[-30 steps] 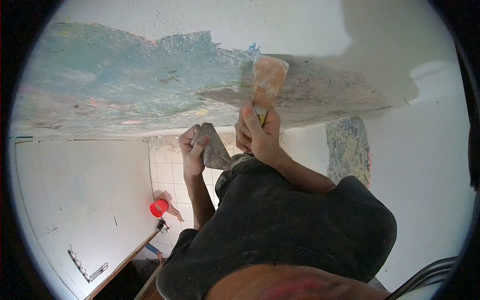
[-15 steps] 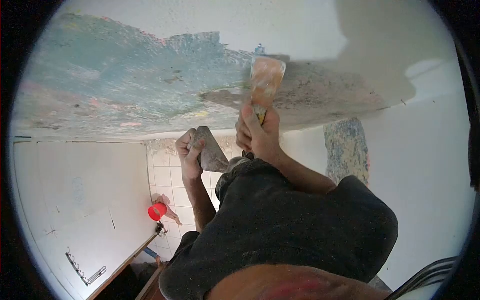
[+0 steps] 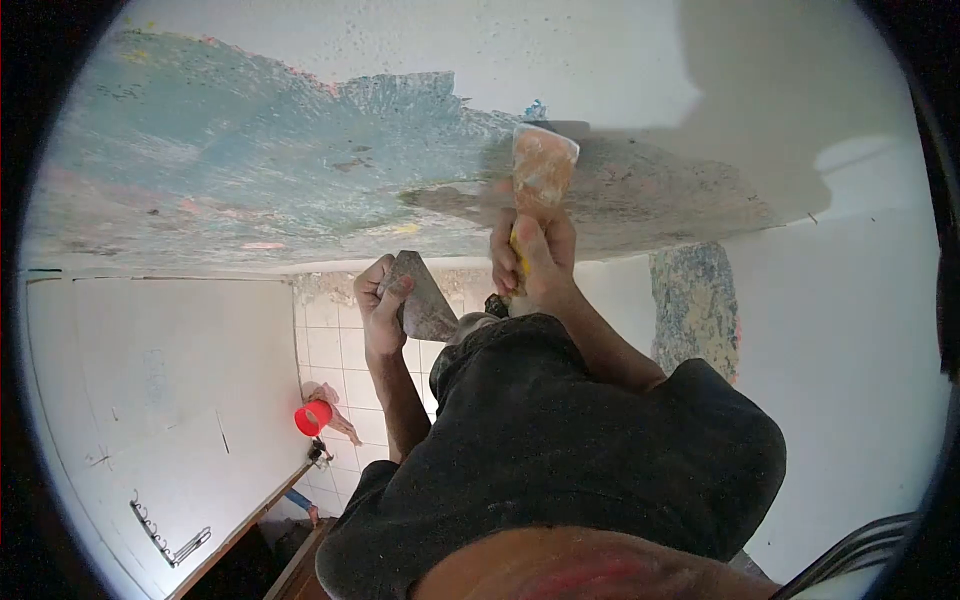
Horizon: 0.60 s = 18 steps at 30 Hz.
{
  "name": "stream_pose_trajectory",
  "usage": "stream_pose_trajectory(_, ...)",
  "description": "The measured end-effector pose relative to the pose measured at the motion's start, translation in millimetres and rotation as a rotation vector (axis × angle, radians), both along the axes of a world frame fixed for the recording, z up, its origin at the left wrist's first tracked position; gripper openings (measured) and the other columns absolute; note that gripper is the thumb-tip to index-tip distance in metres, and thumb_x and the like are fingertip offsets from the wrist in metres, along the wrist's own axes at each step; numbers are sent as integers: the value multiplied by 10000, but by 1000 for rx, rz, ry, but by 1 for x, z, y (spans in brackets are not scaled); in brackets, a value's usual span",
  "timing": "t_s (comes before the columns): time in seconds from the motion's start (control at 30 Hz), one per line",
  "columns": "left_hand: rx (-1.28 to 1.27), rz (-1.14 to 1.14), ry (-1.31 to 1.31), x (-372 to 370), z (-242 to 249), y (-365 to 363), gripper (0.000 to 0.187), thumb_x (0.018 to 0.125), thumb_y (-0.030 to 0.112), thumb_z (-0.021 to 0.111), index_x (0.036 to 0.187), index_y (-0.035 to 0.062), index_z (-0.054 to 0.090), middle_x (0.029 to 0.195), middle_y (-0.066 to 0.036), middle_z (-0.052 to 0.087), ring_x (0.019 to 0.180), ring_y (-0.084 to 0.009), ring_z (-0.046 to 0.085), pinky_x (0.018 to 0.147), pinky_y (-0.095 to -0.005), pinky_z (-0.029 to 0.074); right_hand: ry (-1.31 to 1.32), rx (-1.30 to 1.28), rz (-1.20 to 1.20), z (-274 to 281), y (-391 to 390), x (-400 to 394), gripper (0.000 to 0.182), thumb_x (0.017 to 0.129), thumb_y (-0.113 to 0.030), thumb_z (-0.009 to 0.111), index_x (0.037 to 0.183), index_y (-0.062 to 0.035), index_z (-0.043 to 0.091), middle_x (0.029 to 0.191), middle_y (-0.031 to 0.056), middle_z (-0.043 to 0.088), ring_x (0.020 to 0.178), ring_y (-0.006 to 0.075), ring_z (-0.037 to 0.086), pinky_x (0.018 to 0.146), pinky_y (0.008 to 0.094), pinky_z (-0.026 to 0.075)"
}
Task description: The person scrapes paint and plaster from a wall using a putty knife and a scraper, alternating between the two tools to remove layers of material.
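Observation:
My right hand is wrapped round the yellow handle of a putty knife. The knife's broad blade, smeared orange and white, lies at the wall, its tip near the upper edge of a scraped blue-grey patch. Just above the tip is a small blue fleck. My left hand is lower and to the left, away from the wall, closed on the narrow end of a flat grey trapezoid plate. Fingers behind the plate are partly hidden.
White paint borders the patch above. Another bare, mottled strip is on the right-hand wall. Far below, a red bucket and a pinkish cloth are on the tiled floor. A hook rack hangs at lower left.
My right hand and the putty knife have shifted slightly right and down in the view. My left hand has barely moved and keeps hold of the grey plate.

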<state>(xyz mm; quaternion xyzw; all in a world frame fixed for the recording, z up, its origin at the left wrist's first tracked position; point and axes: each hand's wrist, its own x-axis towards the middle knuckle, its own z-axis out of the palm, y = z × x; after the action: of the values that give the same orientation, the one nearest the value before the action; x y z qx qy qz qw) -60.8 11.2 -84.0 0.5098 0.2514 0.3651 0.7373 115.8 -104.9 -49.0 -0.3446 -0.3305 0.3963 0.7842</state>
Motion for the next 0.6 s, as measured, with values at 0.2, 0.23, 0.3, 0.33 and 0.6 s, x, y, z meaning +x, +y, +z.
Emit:
stream_pose_trajectory(0.2, -40, -8, -25, 4, -1, 3, 238, 787, 78, 628, 652, 105, 434, 640, 61, 400, 588, -51, 328, 536, -237, 252, -85, 180, -11, 5, -1, -2, 607, 966, -144, 555, 1428, -119, 162, 768, 51, 477, 436, 59, 412, 368, 209, 401)
stream_pose_trajectory(0.23, -33, -19, -11, 5, -2, 3, 235, 787, 76, 628, 654, 104, 436, 642, 60, 402, 590, -51, 332, 538, -236, 257, -70, 200, -17, 7, -2, -3, 597, 968, -137, 548, 1430, -112, 170, 767, 52, 476, 438, 58, 418, 365, 209, 396)
stream_pose_trajectory(0.3, -13, -42, 13, 8, -3, 5, 229, 787, 74, 628, 657, 102, 441, 647, 58, 408, 595, -51, 340, 542, -234, 265, -61, 224, 14, 0, -5, -2, 582, 976, -151, 536, 1441, -107, 189, 748, 48, 474, 425, 59, 416, 358, 208, 385)
stream_pose_trajectory(0.33, -18, -51, 10, 10, -3, 5, 229, 789, 76, 628, 658, 101, 442, 647, 57, 408, 596, -51, 340, 544, -234, 267, -60, 241, 31, -2, -4, 0, 575, 980, -157, 530, 1447, -104, 198, 738, 46, 474, 418, 60, 415, 355, 207, 380)
stream_pose_trajectory(0.6, 22, -68, 33, 19, 0, 8, 236, 801, 86, 628, 660, 100, 440, 646, 55, 406, 599, -51, 339, 545, -234, 268, 319, 255, 231, 7, -2, -1, 415, 1007, -271, 485, 1309, -4, 389, 625, 35, 464, 374, 68, 408, 344, 212, 357)
